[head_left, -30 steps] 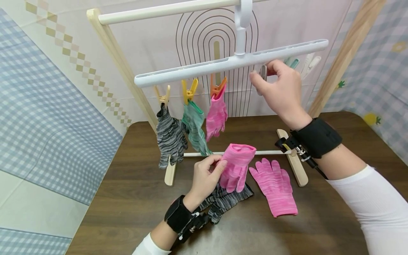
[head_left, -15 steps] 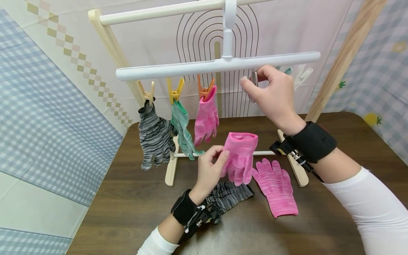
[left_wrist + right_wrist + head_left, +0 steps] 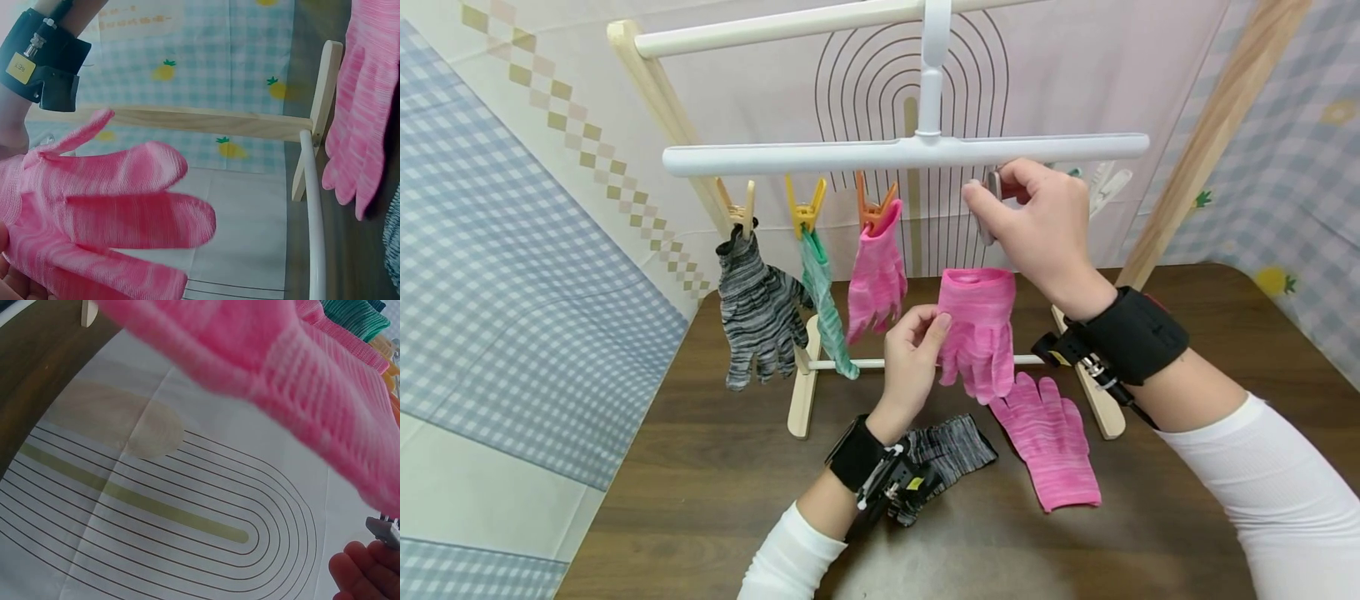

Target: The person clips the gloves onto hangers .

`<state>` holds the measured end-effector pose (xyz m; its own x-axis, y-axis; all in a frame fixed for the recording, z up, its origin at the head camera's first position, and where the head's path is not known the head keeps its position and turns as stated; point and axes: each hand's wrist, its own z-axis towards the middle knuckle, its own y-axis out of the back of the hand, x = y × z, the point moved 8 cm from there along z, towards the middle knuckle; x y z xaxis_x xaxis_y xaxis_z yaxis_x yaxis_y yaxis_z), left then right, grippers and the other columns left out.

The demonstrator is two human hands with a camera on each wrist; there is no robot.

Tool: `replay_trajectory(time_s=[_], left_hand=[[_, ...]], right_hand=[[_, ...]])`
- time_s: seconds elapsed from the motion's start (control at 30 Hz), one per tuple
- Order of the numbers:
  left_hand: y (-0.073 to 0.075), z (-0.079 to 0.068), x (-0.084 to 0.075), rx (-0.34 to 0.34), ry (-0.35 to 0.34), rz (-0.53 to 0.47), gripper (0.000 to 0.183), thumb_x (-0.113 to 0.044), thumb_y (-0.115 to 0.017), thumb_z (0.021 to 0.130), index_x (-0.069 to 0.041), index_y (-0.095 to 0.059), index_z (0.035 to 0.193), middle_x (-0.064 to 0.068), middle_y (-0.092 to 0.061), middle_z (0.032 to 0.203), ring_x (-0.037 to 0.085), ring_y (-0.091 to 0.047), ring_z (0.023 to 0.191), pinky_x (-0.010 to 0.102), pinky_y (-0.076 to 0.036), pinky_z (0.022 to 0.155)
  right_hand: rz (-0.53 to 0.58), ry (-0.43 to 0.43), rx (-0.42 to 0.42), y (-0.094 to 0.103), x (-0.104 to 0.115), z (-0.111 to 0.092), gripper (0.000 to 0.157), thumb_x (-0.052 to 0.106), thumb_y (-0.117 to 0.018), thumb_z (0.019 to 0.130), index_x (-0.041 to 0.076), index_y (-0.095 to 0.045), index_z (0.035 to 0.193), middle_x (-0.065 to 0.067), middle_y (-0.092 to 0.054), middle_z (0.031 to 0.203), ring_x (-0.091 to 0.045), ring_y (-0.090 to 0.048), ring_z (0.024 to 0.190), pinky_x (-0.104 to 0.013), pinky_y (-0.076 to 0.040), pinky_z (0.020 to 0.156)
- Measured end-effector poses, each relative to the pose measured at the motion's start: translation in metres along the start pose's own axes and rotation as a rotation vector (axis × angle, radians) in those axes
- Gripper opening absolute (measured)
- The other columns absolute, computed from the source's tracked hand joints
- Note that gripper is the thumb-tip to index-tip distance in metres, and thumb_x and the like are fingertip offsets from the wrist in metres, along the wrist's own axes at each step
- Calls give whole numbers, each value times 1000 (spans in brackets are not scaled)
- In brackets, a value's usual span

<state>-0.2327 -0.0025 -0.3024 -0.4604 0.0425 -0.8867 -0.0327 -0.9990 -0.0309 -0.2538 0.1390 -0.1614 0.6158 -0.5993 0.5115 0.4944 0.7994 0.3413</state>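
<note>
My left hand pinches a pink knit glove at its side near the cuff. The glove hangs cuff up, its fingers pointing down. Just above and to the right, my right hand pinches a grey clothes peg under the white hanger bar. In the right wrist view the tip of the grey peg shows beside the pink cuff; whether they touch I cannot tell. Left along the hanger, pegs hold a grey striped glove, a green glove and a pink glove.
A second loose pink glove lies on the wooden table, next to a grey striped glove partly behind my left wrist. Green and white pegs hang right of my right hand. A wooden stand frames the hanger.
My left hand has lifted the pink glove up and to the right, closer to the grey peg. The hanger has shifted left and levelled, with my right hand moving slightly left and down.
</note>
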Motion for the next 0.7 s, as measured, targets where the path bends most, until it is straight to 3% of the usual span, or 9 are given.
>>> replay_trajectory(time_s=[0.2, 0.7], left_hand=[[-3, 8, 19, -12, 7, -36, 19, -9, -51, 90, 8, -56, 97, 15, -57, 84, 14, -49, 70, 23, -42, 59], [-9, 15, 16, -45, -17, -130, 21, -11, -52, 90, 9, -55, 94, 4, -55, 84, 10, -49, 72, 21, -41, 62]], right_hand=[[-6, -2, 5, 0, 0, -1, 29, 29, -61, 81, 2, -63, 72, -11, -64, 70, -12, -50, 65, -24, -30, 58], [2, 16, 13, -1, 1, -1, 28, 26, -63, 81, -1, -63, 73, -13, -64, 70, -13, -50, 64, -24, -32, 59]])
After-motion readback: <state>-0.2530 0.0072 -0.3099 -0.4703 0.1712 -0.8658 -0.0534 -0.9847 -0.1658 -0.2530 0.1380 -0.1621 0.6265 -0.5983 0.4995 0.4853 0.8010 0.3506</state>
